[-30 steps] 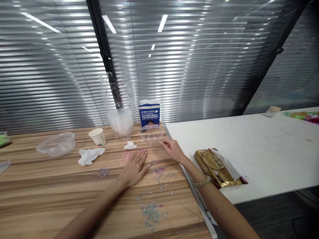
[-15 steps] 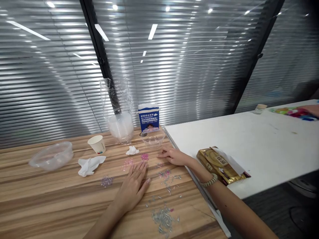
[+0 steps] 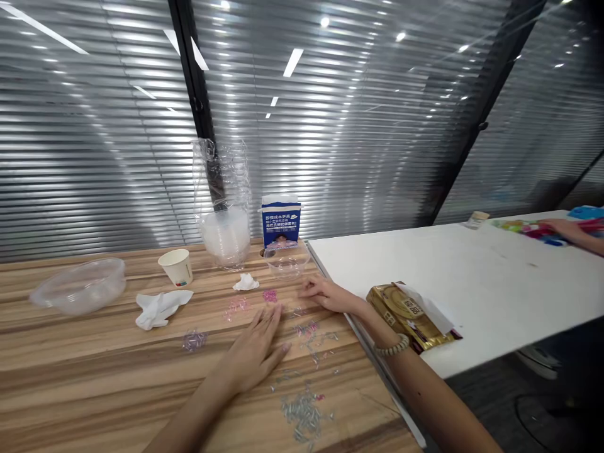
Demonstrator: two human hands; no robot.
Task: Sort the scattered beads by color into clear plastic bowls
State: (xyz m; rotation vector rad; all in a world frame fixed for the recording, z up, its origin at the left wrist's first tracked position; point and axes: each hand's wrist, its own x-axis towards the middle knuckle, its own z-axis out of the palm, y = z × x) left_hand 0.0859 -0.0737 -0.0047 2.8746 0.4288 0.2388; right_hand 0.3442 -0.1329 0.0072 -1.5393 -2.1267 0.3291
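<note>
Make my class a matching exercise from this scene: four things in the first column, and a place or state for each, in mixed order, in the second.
Column one
1. Gold packet
2. Blue carton
3. Purple beads
4. Left hand

Column two
A. Palm down on the wooden table
B. On the white table
C. Gathered in a small, loose pile
D. Standing upright, just behind a clear bowl

Right pairs: 1-B, 2-D, 3-C, 4-A
</note>
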